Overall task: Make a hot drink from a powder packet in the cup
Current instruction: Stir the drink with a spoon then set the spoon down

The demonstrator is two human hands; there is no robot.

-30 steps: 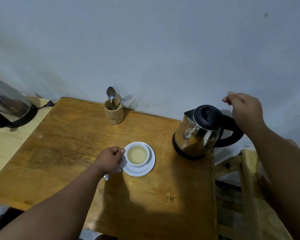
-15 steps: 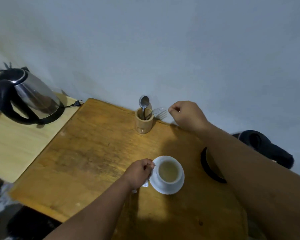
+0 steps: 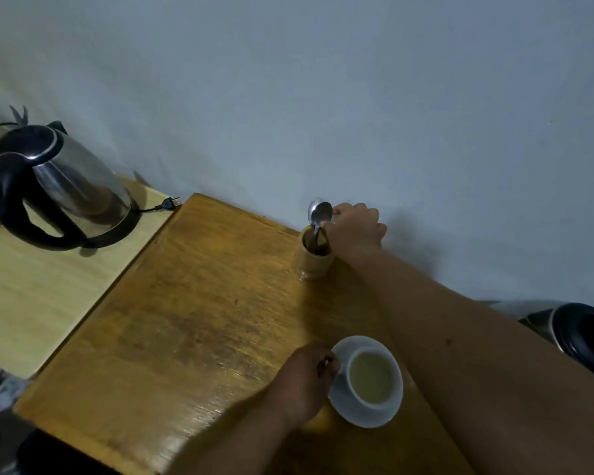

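The cup (image 3: 373, 377) stands on the saucer (image 3: 367, 411) on the table (image 3: 192, 337). At its 11 o'clock the holder (image 3: 314, 260) stands with the spoon (image 3: 319, 212) in it. One kettle (image 3: 60, 186) is at 10 o'clock on the side table (image 3: 31, 303), another kettle (image 3: 583, 337) at 3 o'clock.

**Two bare arms, nothing worn**

Both forearms are bare to the frame's edge: no sleeves, watch, bands or rings show. The left hand (image 3: 304, 382) and right hand (image 3: 355, 228) are gloveless. A small dark spot marks the right forearm.
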